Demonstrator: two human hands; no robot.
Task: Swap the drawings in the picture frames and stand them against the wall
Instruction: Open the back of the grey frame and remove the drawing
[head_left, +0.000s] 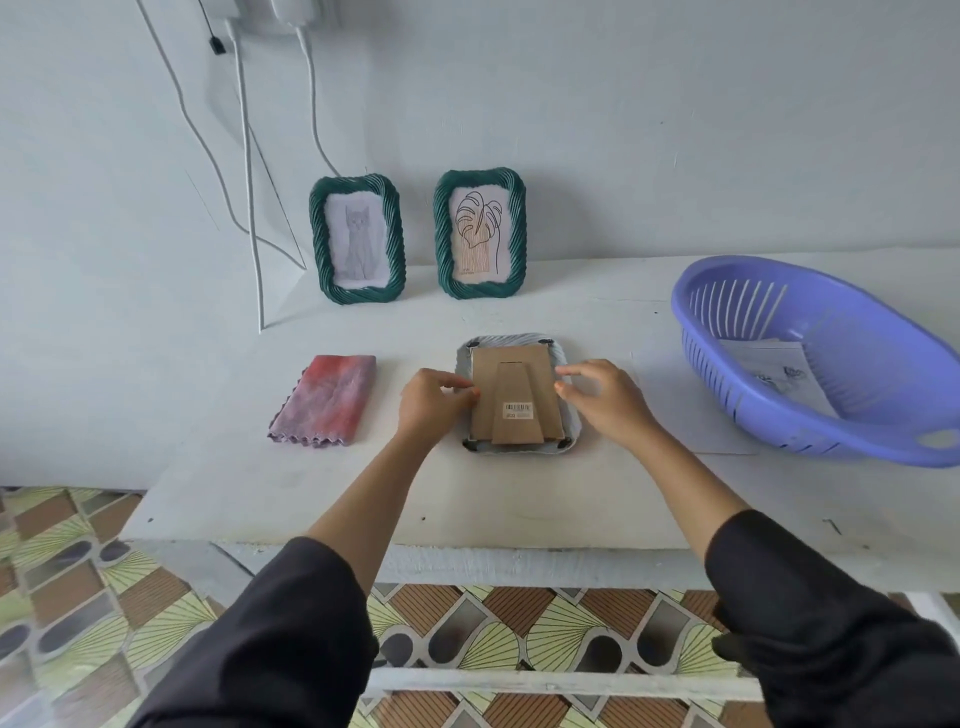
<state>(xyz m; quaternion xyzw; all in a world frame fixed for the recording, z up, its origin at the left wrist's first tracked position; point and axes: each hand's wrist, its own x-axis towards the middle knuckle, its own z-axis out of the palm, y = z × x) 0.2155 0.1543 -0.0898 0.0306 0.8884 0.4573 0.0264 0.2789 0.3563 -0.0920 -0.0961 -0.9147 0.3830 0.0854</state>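
A white picture frame (569, 441) lies face down at the middle of the white table, its brown cardboard back (517, 400) with a folded stand and barcode sticker facing up. My left hand (431, 402) pinches the left edge of the cardboard back. My right hand (605, 397) rests its fingertips on the right edge. Two green frames stand against the wall: one with a cat drawing (357, 244) on the left, one with a leaf drawing (479, 234) on the right.
A folded red and purple cloth (327, 400) lies left of the frame. A purple plastic basket (831, 358) with papers (779, 371) inside sits at the right. White cables (249, 208) hang down the wall at the left. The table's front edge (467, 540) is near me.
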